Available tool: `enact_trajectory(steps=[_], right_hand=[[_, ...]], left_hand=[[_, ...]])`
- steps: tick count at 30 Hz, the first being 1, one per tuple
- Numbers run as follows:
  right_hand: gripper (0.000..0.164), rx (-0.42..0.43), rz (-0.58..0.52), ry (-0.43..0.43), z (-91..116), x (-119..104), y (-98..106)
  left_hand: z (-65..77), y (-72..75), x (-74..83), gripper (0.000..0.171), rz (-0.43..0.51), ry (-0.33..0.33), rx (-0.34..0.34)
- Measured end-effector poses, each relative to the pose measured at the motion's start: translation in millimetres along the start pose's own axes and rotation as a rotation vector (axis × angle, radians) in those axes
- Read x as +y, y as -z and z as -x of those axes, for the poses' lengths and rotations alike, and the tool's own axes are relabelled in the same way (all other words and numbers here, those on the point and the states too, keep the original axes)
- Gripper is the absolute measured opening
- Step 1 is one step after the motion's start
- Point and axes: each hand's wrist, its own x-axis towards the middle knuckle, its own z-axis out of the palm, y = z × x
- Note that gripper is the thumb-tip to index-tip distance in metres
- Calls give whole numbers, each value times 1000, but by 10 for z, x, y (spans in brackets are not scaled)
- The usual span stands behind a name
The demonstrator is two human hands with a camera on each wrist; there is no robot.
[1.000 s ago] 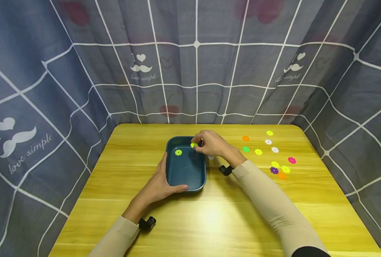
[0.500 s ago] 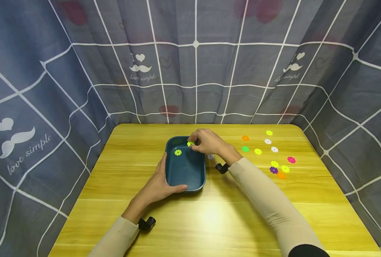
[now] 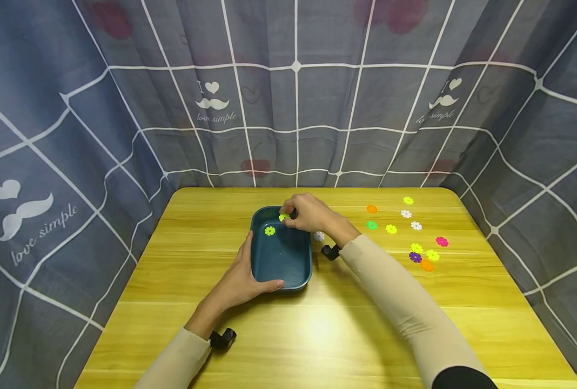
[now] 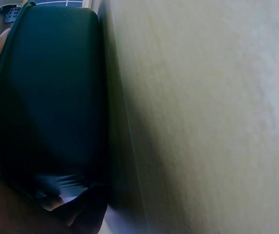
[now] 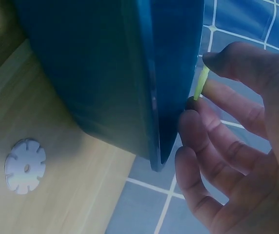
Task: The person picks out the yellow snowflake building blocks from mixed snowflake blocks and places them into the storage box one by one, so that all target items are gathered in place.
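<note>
A dark blue-green plastic tray (image 3: 282, 262) stands on the wooden table. My left hand (image 3: 236, 280) grips its near left corner, thumb on the front rim and fingers along the left side. Over the tray's far right part, my right hand (image 3: 309, 212) pinches a yellow-green notched disc (image 3: 283, 217) between thumb and fingers. The right wrist view shows that disc edge-on (image 5: 201, 84), just beside the tray rim (image 5: 153, 97). Another yellow-green disc (image 3: 269, 230) lies inside the tray. A white notched disc (image 3: 319, 236) lies on the table close to the tray's right side.
Several loose notched discs lie spread on the table's right side: orange (image 3: 371, 209), green (image 3: 371, 225), pink (image 3: 442, 241), purple (image 3: 415, 257), white and yellow. A grey-blue checked curtain (image 3: 269, 108) hangs behind the table and along both sides.
My right hand has moved a little to the left over the tray with the yellow-green disc. The left hand and tray have stayed in place.
</note>
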Motion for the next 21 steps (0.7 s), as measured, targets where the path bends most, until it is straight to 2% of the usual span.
enact_trajectory(steps=[21], right_hand=[[29,-23,-21,-16,-107,-5,-46]], left_hand=[[-12,0,-12,156,6,-5,0]])
